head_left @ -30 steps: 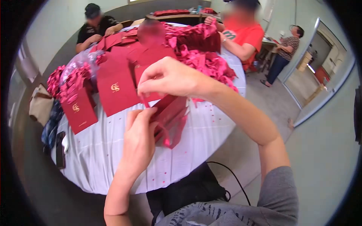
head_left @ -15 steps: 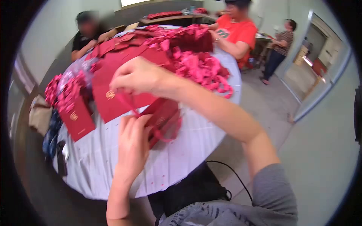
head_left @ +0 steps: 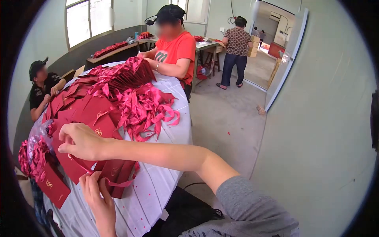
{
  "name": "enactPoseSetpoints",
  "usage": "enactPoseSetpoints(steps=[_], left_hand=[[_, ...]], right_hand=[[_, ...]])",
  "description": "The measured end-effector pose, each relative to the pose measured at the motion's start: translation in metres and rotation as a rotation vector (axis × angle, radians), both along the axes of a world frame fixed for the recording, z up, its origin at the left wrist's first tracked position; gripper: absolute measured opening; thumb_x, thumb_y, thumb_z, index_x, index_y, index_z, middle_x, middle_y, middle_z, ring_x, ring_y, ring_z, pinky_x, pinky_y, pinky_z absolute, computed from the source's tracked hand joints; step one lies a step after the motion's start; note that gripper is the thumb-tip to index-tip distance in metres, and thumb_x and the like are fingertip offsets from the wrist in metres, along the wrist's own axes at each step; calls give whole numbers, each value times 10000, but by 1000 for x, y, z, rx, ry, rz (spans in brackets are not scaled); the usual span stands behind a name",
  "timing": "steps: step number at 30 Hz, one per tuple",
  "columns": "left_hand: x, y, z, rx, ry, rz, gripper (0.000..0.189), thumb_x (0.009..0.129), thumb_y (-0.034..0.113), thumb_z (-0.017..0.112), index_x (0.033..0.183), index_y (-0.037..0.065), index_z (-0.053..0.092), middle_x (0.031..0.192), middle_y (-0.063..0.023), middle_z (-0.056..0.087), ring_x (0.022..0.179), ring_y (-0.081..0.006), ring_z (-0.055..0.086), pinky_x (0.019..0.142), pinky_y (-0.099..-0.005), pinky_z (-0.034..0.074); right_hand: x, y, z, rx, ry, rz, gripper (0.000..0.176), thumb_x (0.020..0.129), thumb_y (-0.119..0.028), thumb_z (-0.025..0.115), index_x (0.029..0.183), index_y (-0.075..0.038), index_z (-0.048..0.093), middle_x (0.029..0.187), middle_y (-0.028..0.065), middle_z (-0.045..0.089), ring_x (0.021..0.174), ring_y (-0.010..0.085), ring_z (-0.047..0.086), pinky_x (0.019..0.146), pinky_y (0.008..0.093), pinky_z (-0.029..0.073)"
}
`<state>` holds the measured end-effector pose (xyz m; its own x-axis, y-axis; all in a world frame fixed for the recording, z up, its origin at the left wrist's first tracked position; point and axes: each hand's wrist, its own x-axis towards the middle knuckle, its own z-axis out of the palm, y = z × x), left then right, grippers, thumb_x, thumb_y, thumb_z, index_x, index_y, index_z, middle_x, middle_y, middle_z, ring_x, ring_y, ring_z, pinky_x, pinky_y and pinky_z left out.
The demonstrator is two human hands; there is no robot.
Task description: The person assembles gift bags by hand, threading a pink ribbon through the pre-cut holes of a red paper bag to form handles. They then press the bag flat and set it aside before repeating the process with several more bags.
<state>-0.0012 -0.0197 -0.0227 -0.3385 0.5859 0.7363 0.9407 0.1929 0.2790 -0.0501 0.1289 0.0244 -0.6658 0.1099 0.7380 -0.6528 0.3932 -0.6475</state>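
A small dark red paper bag [head_left: 120,173] with a pink ribbon [head_left: 120,183] stands on the white-covered table near me. My left hand [head_left: 96,193] is at its left side, fingers closed on the ribbon at the bag's top edge. Above the bag, my right hand [head_left: 81,142] pinches the ribbon's other stretch, which runs down toward my left hand. Flat red bags with gold logos [head_left: 98,132] lie just behind my hands. A heap of loose pink ribbons [head_left: 142,110] spreads to the right of them.
Another red bag [head_left: 53,185] with ribbons lies at the left edge of the white-covered table [head_left: 177,94]. A person in a red shirt [head_left: 177,51] and one in black [head_left: 45,87] sit around it. Someone stands by the side table [head_left: 207,45], near the open door [head_left: 288,63].
The view has swung up and to the right, so the table and both hands appear further left. My hands remain at the same bag and ribbon.
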Motion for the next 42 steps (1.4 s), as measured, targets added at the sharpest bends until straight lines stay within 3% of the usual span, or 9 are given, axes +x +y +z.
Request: enactPoseSetpoints(steps=[1, 7, 10, 14, 17, 20, 30, 36, 42], left_hand=[[-2, 0, -1, 11, -19, 6, 181, 791, -104, 524, 962, -42, 522, 872, -157, 532, 856, -336, 469, 771, -411, 391], [-8, -1, -3, 27, -42, 10, 168, 814, -88, 509, 977, -46, 518, 882, -159, 518, 860, -324, 471, 771, -392, 392], [-9, 1, -4, 43, -31, 8, 165, 813, -86, 504, 971, -45, 515, 866, -158, 503, 853, -321, 466, 762, -392, 386], [-7, 2, -2, 31, -20, 6, 164, 805, -89, 506, 963, -46, 514, 859, -158, 500, 848, -322, 465, 759, -393, 384], [-9, 1, 1, 1, -15, -6, 157, 800, -87, 502, 950, -44, 512, 854, -159, 496, 847, -323, 464, 759, -389, 385], [-14, -4, 8, -50, -39, -18, 131, 814, -77, 493, 939, -42, 515, 857, -155, 500, 855, -293, 485, 775, -343, 403], [-12, -4, 16, -95, 176, 211, 74, 781, 36, 609, 831, 7, 563, 838, -115, 494, 901, -299, 467, 840, -400, 355], [-2, 7, 26, -81, 158, 254, 88, 742, 2, 621, 824, 12, 592, 876, -102, 498, 910, -302, 468, 816, -390, 373], [0, 13, 33, -218, 188, 137, 270, 724, -80, 534, 982, -8, 563, 886, -127, 528, 900, -287, 482, 801, -375, 382]], right_hand=[[13, 1, 2, 76, 211, -180, 210, 795, -156, 653, 805, 43, 586, 702, 118, 609, 542, 203, 587, 529, 314, 468], [123, 1, -28, 179, -149, -356, 296, 822, -279, 671, 763, -23, 535, 694, 95, 564, 604, 199, 575, 546, 336, 443], [127, -6, -63, 275, -46, -417, 240, 797, -230, 683, 770, -32, 551, 707, 81, 558, 668, 239, 565, 631, 362, 433], [125, -9, -79, 268, -28, -410, 158, 817, -136, 643, 814, -15, 542, 706, 101, 555, 667, 237, 562, 633, 354, 430], [138, -9, -75, -206, -330, 46, 102, 890, -90, 551, 885, 2, 509, 671, 84, 578, 563, 130, 534, 517, 281, 409], [160, 1, -60, -265, -509, 137, 120, 915, -109, 527, 907, 7, 496, 672, 64, 583, 572, 115, 539, 524, 275, 419], [210, 52, -66, 146, -429, -150, 133, 891, -88, 559, 979, 6, 595, 769, 83, 624, 636, 155, 599, 585, 287, 465], [229, 67, -57, 165, -490, -253, 148, 857, -106, 626, 958, 2, 616, 838, 71, 635, 716, 147, 593, 635, 264, 470], [237, 76, -55, 15, -474, -256, 120, 830, -83, 663, 916, -9, 623, 789, 36, 623, 709, 94, 581, 617, 249, 465]])
